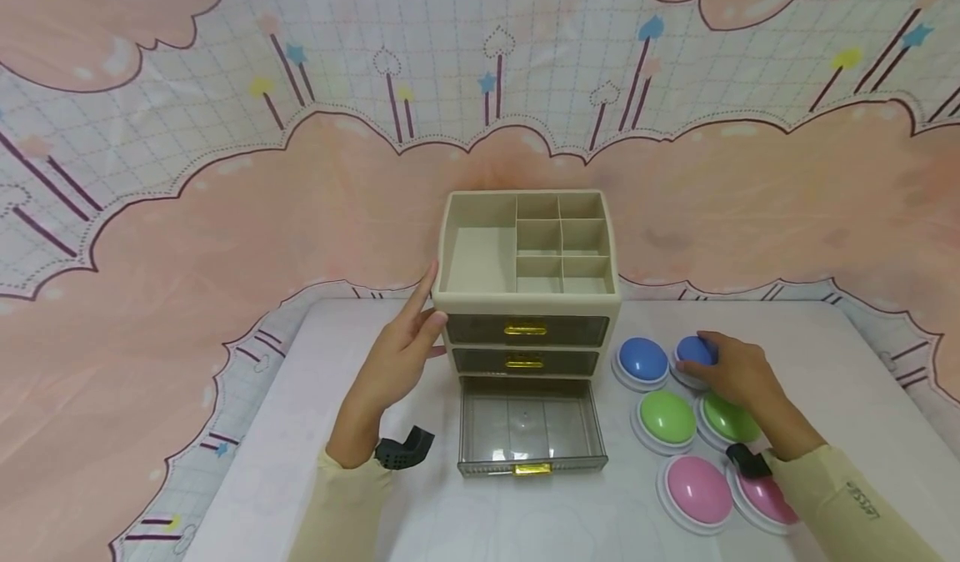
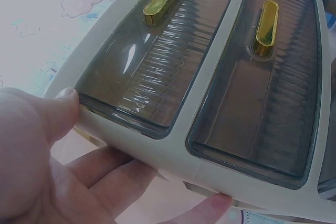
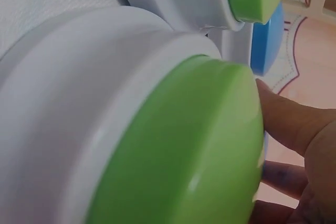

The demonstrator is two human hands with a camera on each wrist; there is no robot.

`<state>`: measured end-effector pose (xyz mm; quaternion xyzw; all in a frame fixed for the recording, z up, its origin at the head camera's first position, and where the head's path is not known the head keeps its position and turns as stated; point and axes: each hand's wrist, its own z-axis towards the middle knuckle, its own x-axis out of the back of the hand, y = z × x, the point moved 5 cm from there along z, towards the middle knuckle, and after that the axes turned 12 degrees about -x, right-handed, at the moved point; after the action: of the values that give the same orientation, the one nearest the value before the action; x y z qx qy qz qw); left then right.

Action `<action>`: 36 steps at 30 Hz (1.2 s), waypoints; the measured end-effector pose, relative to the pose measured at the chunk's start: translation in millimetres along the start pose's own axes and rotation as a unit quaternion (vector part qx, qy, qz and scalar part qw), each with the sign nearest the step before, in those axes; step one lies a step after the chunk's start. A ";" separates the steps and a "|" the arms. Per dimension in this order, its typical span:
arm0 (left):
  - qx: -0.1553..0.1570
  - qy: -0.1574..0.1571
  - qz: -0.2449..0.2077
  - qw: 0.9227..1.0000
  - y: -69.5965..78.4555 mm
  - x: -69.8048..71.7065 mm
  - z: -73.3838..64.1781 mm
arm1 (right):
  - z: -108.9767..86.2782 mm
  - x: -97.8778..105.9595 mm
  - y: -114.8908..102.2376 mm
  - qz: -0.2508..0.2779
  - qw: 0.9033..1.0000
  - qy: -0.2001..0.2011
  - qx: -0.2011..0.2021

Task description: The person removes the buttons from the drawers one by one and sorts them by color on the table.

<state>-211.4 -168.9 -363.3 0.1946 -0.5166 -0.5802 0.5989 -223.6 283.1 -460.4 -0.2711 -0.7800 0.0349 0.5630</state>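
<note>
A cream desktop organizer [image 1: 527,302] stands in the middle, with two smoky drawers closed and the bottom drawer [image 1: 487,467] pulled out, nothing seen inside. Against its left side rests my left hand [image 1: 393,362], fingers extended along the wall and thumb [image 2: 63,111] touching the front corner. My right hand [image 1: 742,374] grips a round blue dome button [image 1: 693,350] with a white base, at the back right of a group of buttons. Beside it is another blue button [image 1: 642,359]. In the right wrist view a green button [image 3: 184,140] hides most of that grip.
Nearer the front are two green buttons, the left one [image 1: 667,417] and the right one [image 1: 726,417], then a pink button [image 1: 699,489] and another pink button [image 1: 768,502] partly under the right wrist. A patterned cloth backdrop [image 1: 360,203] rises behind the white table [image 1: 270,462].
</note>
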 end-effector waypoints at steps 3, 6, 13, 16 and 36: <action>-0.001 0.002 0.004 1.000 0.2 0.5 0.0 | 0.1 -0.5 -1.5 -0.002 1.000 -0.006 0.001; -0.003 0.002 0.006 1.000 0.5 0.6 -0.4 | 0.5 -1.3 -2.3 -0.005 1.000 -0.008 0.005; 0.001 -0.001 0.004 1.000 -0.4 -0.4 -1.5 | 2.8 -4.1 -0.4 -0.002 1.000 -0.013 0.005; 0.003 -0.001 0.004 1.000 0.5 -0.1 -1.3 | 2.6 -3.7 -0.4 -0.002 1.000 -0.011 0.010; 0.004 -0.002 0.001 1.000 -0.2 0.2 -0.8 | -13.5 2.4 -5.2 -0.031 0.999 -0.013 0.024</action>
<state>-210.9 -169.4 -363.6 0.1951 -0.5199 -0.5779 0.5981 -214.0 276.4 -451.5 -0.2322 -0.7945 0.0399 0.5597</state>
